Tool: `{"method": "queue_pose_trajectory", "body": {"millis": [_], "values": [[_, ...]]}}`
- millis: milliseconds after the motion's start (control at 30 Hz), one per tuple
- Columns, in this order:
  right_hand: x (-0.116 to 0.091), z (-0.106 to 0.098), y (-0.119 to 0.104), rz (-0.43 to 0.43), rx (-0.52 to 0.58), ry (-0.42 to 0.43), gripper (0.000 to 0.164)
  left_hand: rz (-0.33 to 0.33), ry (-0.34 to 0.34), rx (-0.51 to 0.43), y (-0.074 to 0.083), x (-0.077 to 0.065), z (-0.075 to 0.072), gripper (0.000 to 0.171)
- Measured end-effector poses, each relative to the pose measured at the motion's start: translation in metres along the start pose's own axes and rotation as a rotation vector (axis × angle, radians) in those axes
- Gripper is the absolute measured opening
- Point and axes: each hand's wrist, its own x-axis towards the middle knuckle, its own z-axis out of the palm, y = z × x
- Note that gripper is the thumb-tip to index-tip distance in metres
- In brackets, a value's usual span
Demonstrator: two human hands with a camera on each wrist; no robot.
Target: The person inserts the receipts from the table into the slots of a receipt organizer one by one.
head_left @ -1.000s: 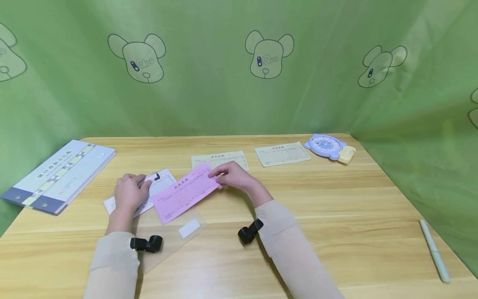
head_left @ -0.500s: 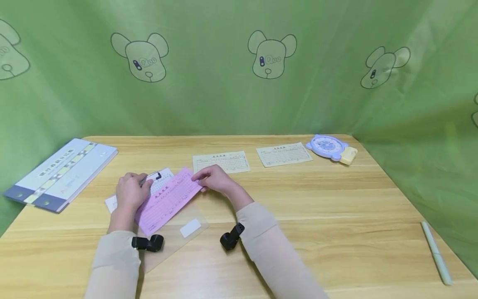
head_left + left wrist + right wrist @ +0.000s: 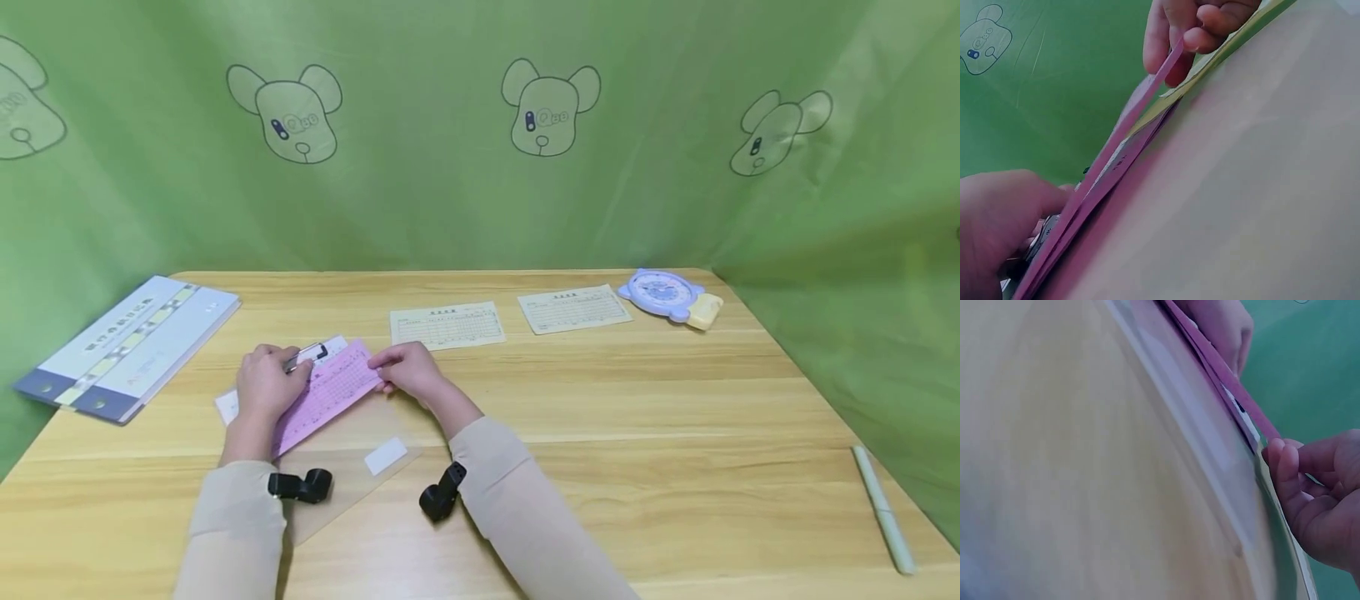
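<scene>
My right hand [image 3: 412,372] pinches the right end of a pink printed slip [image 3: 327,395] between thumb and fingers. The slip slants over a clear clipboard [image 3: 330,500] with a white label, and its lower left end passes behind my left hand. At the board's upper edge, my left hand [image 3: 267,385] grips the metal clip [image 3: 309,354]. White printed paper [image 3: 333,344] shows from under the pink slip. In the left wrist view the pink slip [image 3: 1099,164] is seen edge-on, lifted above another pink layer [image 3: 1124,159]. My fingertips [image 3: 1277,450] hold its end in the right wrist view.
Two pale printed slips [image 3: 448,325] [image 3: 575,309] lie toward the back of the wooden table [image 3: 637,467]. A blue-and-white binder [image 3: 127,346] is at the left. A blue toy clock [image 3: 662,293] touches a yellow block [image 3: 705,311] at back right; a pale green pen [image 3: 883,510] lies far right.
My right hand has moved left and slightly nearer, carrying the pink slip over the clipboard toward the clip. My left hand has stayed at the clip.
</scene>
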Motion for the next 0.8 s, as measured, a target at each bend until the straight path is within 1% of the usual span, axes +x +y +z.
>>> {"method": "queue_pose_trajectory", "body": {"millis": [167, 367, 433, 567, 800], "values": [[0.0, 0.006, -0.002, 0.048, 0.037, -0.017, 0.019, 0.02, 0.005, 0.005, -0.002, 0.001, 0.001, 0.037], [0.003, 0.011, -0.003, 0.061, 0.025, -0.029, 0.02, 0.111, -0.004, 0.106, -0.004, 0.002, 0.003, 0.031], [0.004, 0.012, -0.003, 0.061, 0.019, -0.023, 0.02, 0.13, -0.007, 0.13, -0.004, 0.003, 0.004, 0.029], [0.005, 0.013, -0.004, 0.059, 0.002, -0.015, 0.021, 0.127, -0.013, 0.132, -0.004, 0.004, 0.005, 0.029], [0.007, 0.015, -0.007, 0.059, -0.013, -0.001, 0.02, 0.116, -0.006, 0.127, -0.006, 0.004, 0.006, 0.03]]}}
